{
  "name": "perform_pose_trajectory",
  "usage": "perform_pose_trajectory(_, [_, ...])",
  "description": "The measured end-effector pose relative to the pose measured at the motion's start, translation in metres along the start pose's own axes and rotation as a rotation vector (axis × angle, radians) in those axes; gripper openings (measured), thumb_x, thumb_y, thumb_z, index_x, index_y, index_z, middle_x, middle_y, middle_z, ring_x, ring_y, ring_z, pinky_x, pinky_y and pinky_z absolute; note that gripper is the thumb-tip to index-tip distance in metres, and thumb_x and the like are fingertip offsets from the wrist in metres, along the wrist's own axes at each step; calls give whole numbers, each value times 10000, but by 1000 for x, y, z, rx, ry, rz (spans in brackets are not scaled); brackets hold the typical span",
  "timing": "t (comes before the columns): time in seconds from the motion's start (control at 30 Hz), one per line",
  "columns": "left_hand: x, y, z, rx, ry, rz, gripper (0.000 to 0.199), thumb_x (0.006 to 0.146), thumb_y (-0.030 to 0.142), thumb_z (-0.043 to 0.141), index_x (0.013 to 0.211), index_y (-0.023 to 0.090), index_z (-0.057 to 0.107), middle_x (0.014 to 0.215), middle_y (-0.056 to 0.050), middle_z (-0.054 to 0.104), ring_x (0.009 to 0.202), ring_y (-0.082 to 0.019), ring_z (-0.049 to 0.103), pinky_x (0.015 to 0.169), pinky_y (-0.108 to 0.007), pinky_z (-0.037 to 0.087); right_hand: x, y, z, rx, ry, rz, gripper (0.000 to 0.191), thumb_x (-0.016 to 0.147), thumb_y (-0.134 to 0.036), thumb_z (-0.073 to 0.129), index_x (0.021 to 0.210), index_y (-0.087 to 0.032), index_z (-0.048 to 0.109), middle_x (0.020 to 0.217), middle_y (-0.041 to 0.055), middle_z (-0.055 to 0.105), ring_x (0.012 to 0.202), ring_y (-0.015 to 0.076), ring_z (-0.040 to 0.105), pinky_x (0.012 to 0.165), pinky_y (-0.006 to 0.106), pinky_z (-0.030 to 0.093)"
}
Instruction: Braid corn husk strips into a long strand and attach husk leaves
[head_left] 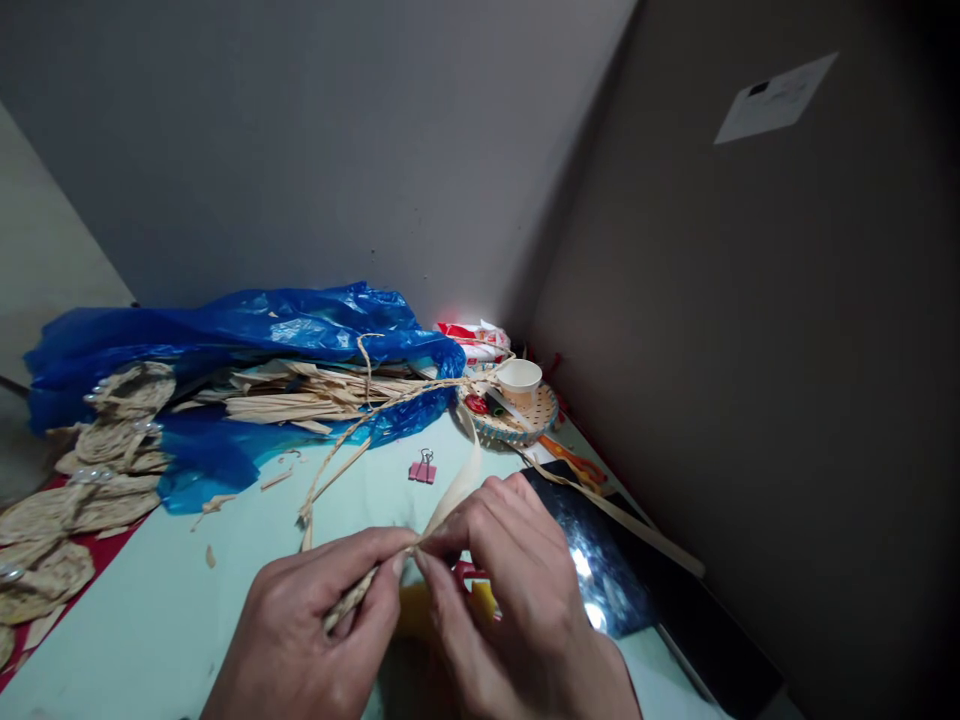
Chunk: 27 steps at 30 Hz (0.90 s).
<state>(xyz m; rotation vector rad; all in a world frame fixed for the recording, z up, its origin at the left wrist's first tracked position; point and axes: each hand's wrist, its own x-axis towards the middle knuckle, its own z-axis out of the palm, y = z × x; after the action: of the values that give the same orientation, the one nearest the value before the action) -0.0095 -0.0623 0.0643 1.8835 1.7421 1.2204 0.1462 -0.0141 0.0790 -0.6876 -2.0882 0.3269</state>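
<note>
My left hand [307, 610] is closed around a cord of twisted plant fibre [347, 602], its thumb and forefinger pinching the cord's end. Right beside it, the thumb and fingertips of my right hand [517, 580] press together on the same spot. A pale, flat strip of dried husk [459, 488] rises from between the fingertips, its upper end curling away from me. The exact join of strip and cord is covered by my fingers. Beneath my hands, something yellow [482, 600] with a red part is mostly hidden.
A blue plastic bag [225, 330] holds several dried husk strips [300, 392]. A pink binder clip [422, 472] lies on the pale table. To the right are a paper cup [519, 382] in a woven basket [506, 430], orange-handled scissors [577, 465] and a dark glossy panel [592, 560]. Woven pieces with beads [97, 490] lie left.
</note>
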Motion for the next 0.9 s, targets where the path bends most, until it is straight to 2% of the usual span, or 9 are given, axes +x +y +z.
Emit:
perform_pose_trajectory(0.2, [1,-5,1,41,26,221,230,826,163,589,988,243,731,886,3,797,743,-107,749,710,-67,542,3,-2,-6,27,-6,90,130,813,-54,531,740,-156,498,710,22,527,730,174,493,791,385,339])
perform_pose_trajectory(0.37, [-1,-8,4,21,77,249,200,804,193,650,974,268,725,853,26,793,720,-110,753,699,-69,551,3,-4,-10,76,-12,142,149,822,-57,529,748,-171,467,734,2,518,756,167,509,870,409,324])
perform_pose_trajectory(0.43, [-3,-6,6,-24,138,198,184,774,200,673,915,295,741,798,54,786,683,-99,746,677,-63,550,4,-3,-12,116,-38,150,145,819,-63,546,758,-175,477,737,-11,523,756,157,521,871,395,333])
perform_pose_trajectory(0.57, [-7,3,12,-201,288,-64,119,700,254,700,754,334,769,721,86,769,597,-90,718,572,-59,545,9,4,-16,256,-120,238,118,831,-95,572,760,-182,535,740,-31,567,743,130,551,799,329,388])
perform_pose_trajectory(0.7, [-6,13,12,-332,291,-280,91,633,272,715,655,335,777,704,80,771,603,-115,720,544,-86,558,18,12,-23,344,-125,383,86,893,-206,554,816,-194,591,780,-17,610,753,130,576,613,251,427])
perform_pose_trajectory(0.8, [-2,18,9,-387,253,-336,93,612,273,716,643,327,785,665,70,761,575,-113,697,521,-84,547,24,17,-29,379,-191,439,64,873,-248,600,901,-195,623,840,-8,627,762,128,571,541,214,427])
perform_pose_trajectory(0.9, [0,21,7,-401,213,-367,77,613,284,731,639,326,791,658,59,758,580,-112,681,522,-81,537,27,20,-32,455,-290,441,102,856,-245,630,938,-187,645,905,8,640,797,140,564,544,213,438])
